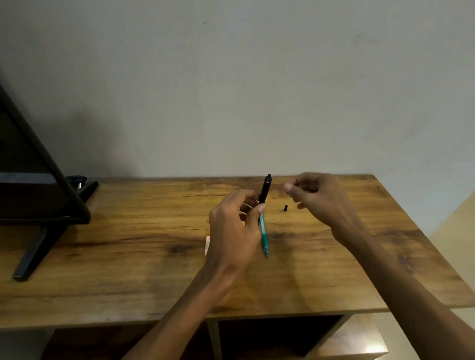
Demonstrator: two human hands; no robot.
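Note:
My left hand (234,230) hovers over the middle of the wooden table (123,258) and grips a black pen (265,192) between thumb and fingers, its clicker end pointing up and away. Just below the thumb a teal pen (263,237) runs toward me with its tip near the table; I cannot tell whether it joins the black one. A small black piece (285,208) lies on the table between my hands. My right hand (319,199) is raised to the right of it, fingers curled toward the thumb; whether they pinch anything is unclear.
A black flat screen (19,167) on a slanted stand leg (33,253) fills the table's left end. A white and orange strip (207,245) peeks out left of my left hand. Open shelf compartments (270,337) lie under the tabletop. A wall stands behind.

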